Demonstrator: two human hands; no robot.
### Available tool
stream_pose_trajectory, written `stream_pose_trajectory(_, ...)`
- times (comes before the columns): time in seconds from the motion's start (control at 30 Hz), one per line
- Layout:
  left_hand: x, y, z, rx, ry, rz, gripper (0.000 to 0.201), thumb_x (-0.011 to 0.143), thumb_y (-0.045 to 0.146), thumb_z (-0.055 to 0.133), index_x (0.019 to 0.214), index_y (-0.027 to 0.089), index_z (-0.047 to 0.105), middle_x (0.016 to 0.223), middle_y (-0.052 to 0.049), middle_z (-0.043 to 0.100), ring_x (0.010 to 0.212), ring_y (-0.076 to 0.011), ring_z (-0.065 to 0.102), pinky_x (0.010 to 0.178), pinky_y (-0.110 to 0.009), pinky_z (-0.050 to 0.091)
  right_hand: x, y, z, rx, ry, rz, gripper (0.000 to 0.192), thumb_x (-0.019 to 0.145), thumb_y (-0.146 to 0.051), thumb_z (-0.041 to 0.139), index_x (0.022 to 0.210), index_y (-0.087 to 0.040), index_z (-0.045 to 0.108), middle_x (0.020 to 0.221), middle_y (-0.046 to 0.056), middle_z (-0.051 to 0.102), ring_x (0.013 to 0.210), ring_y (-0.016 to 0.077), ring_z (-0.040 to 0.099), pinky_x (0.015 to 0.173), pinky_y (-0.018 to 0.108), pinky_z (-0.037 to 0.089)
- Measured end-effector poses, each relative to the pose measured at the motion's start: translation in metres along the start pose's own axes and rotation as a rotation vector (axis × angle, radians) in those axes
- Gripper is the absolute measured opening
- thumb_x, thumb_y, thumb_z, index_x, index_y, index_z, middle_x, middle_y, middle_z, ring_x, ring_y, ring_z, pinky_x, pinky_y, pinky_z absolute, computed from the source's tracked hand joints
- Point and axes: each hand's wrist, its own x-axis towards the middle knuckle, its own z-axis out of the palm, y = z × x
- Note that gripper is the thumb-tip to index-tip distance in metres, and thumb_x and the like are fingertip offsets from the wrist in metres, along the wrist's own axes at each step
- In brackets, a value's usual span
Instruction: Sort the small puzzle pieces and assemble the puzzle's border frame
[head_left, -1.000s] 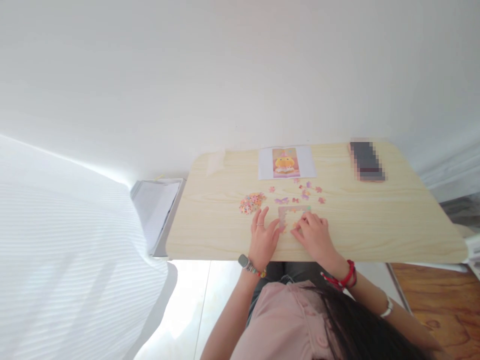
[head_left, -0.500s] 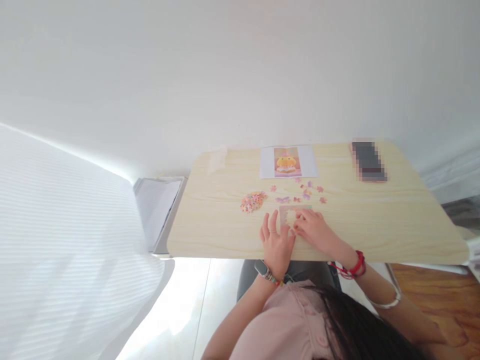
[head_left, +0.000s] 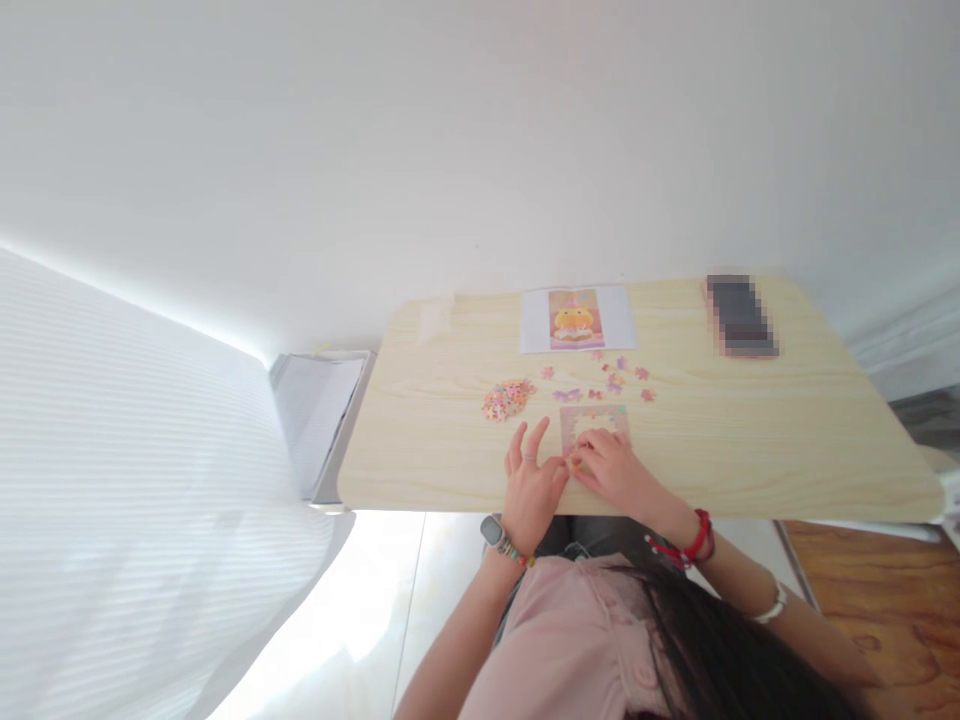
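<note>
A partly joined jigsaw puzzle (head_left: 568,420) lies near the table's front edge, its pink border pieces forming a frame around bare wood. My right hand (head_left: 611,470) reaches over its lower part, fingertips pinched on a small orange puzzle piece (head_left: 575,464) at the lower left corner. At the left edge is my left hand (head_left: 531,490), two fingers stretched out, thumb and forefinger by the same corner. Loose pink and purple pieces (head_left: 568,395) are scattered behind the puzzle. A heap of mixed pieces (head_left: 508,400) sits to the left. My right palm hides the puzzle's lower right.
A printed reference picture (head_left: 576,320) of a yellow figure lies at the back of the table (head_left: 420,440). A phone (head_left: 742,316), blurred out, rests at the back right. Left of the table stands a bin with papers (head_left: 319,420); a white wall rises behind.
My right hand has moved left and towards me, uncovering the puzzle's top edge. My left hand has shifted left and slightly down, off the puzzle's left side.
</note>
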Motion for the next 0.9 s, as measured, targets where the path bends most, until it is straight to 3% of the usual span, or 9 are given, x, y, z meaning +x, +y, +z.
stream_pose_trajectory(0.27, 0.0010, -0.0089, 0.0068, 0.000, 0.044, -0.026, 0.007, 0.075, 0.017, 0.063, 0.082, 0.020, 0.061, 0.139, -0.007, 0.028, 0.131, -0.0316, 0.022, 0.100, -0.051, 0.038, 0.0032, -0.0007, 0.0037, 0.017, 0.020, 0.052, 0.006, 0.082, -0.021, 0.054, 0.082, -0.017, 0.059, 0.092, 0.006, 0.059, 0.091, 0.0192, 0.052, 0.079, 0.035, 0.034)
stream_pose_trajectory(0.77, 0.0013, -0.0097, 0.0074, -0.014, 0.014, -0.026, 0.006, 0.078, 0.016, 0.060, 0.082, 0.020, 0.061, 0.137, -0.007, 0.027, 0.131, -0.0306, 0.019, 0.103, -0.050, 0.034, -0.0003, 0.0004, 0.0079, 0.071, 0.075, 0.058, 0.010, 0.084, -0.023, 0.052, 0.086, -0.020, 0.061, 0.091, 0.006, 0.060, 0.089, 0.0188, 0.052, 0.079, 0.035, 0.034)
stream_pose_trajectory(0.9, 0.0019, -0.0103, 0.0065, -0.024, 0.018, -0.014, 0.014, 0.076, 0.015, 0.062, 0.088, 0.021, 0.062, 0.138, -0.007, 0.027, 0.130, -0.0308, 0.020, 0.102, -0.049, 0.036, -0.0002, 0.0005, 0.0080, 0.065, 0.104, 0.051, 0.012, 0.085, -0.023, 0.051, 0.083, -0.019, 0.062, 0.090, 0.006, 0.060, 0.087, 0.0182, 0.052, 0.078, 0.034, 0.033)
